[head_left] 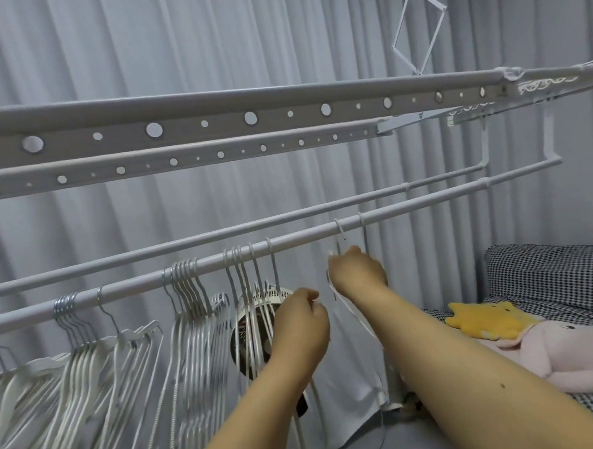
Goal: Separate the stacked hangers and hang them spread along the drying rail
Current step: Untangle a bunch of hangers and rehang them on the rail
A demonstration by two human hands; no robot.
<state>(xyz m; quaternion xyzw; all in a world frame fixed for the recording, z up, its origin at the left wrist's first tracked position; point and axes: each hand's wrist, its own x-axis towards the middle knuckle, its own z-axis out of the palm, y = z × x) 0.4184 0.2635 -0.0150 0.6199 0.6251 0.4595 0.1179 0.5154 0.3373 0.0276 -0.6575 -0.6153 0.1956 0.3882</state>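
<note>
Fists (301, 315) (357, 269) raised under rail (424, 202) — each grip curled on hangers (257, 295).

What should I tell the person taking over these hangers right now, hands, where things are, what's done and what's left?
Left hand: curled on a hanger at the right edge of the loose group.
Right hand: grips the spaced hanger just below its hook.
Rail: one more single hanger hangs further right.
Done: two hangers spaced out at the right.
Left: tight bunches at centre and left need separating and spreading along the rail.
</note>
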